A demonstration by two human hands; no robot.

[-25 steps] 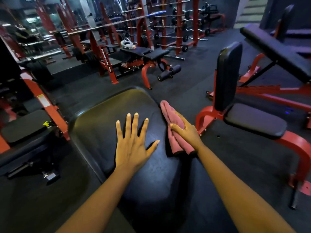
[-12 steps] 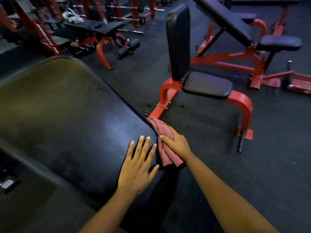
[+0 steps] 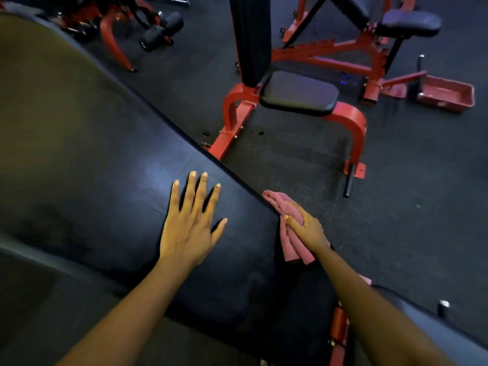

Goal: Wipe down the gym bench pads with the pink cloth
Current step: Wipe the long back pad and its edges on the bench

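Observation:
A large black bench pad (image 3: 92, 154) runs diagonally across the view. My left hand (image 3: 190, 223) lies flat on its top with fingers spread. The folded pink cloth (image 3: 289, 247) sits against the pad's right side edge. My right hand (image 3: 306, 228) holds it there with the thumb over the cloth. The fingers behind the cloth are hidden. Part of the cloth hangs below my hand.
A red-framed seat (image 3: 298, 92) with an upright black back pad (image 3: 250, 35) stands close by on the right. Behind it is another red bench (image 3: 409, 22) with a red tray-like foot (image 3: 446, 92). Foam rollers (image 3: 161, 30) lie at the top left. Dark rubber floor (image 3: 396, 207) surrounds everything.
My right hand has slid the cloth down along the pad's right edge, from the far rounded end toward me. My left hand followed along the pad top, and the view tilted down.

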